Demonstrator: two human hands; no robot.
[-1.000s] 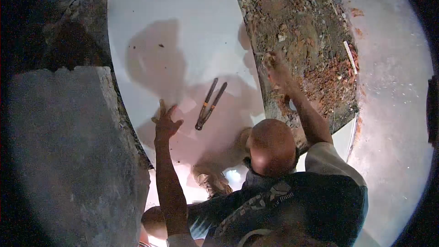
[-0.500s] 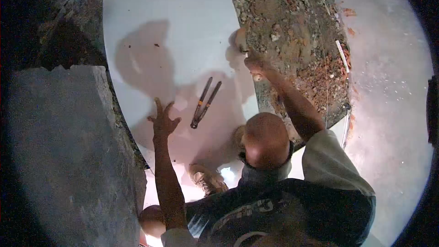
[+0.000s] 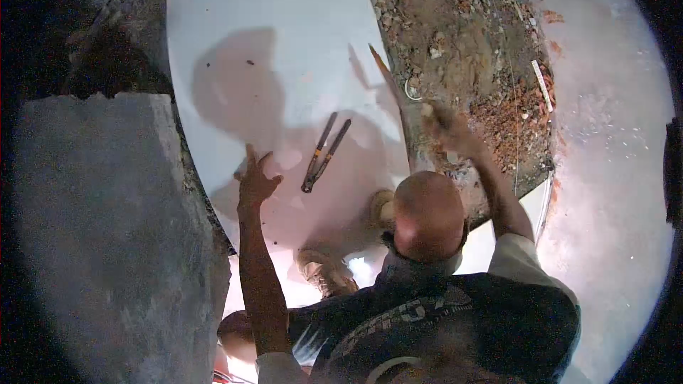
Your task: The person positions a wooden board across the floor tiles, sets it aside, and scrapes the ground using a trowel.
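A pair of pincers (image 3: 321,160) with dark handles and orange bands lies on the large white panel (image 3: 306,7), its jaws toward me. To its left, my left hand (image 3: 257,181) is open over the panel, fingers spread, apart from the pincers. My right hand (image 3: 455,135) is past the panel's right edge, above the rubble strip, smeared by motion; its fingers and any grip are unclear. Near that edge a slim, pointed orange-brown piece (image 3: 380,60) casts a shadow on the panel. A thin pale curved piece (image 3: 410,91) shows beside it. Whether either is in my hand I cannot make out.
A grey concrete slab (image 3: 92,227) borders the panel on the left. Broken rubble and soil (image 3: 455,35) run along its right side, with a white strip (image 3: 542,85) by the pale floor (image 3: 605,185). My boots (image 3: 327,272) and bare knee (image 3: 427,217) are close in.
My right hand has pulled back toward me and to the right, off the panel edge, uncovering the pointed piece. My left hand stays spread over the panel; the pincers still lie there.
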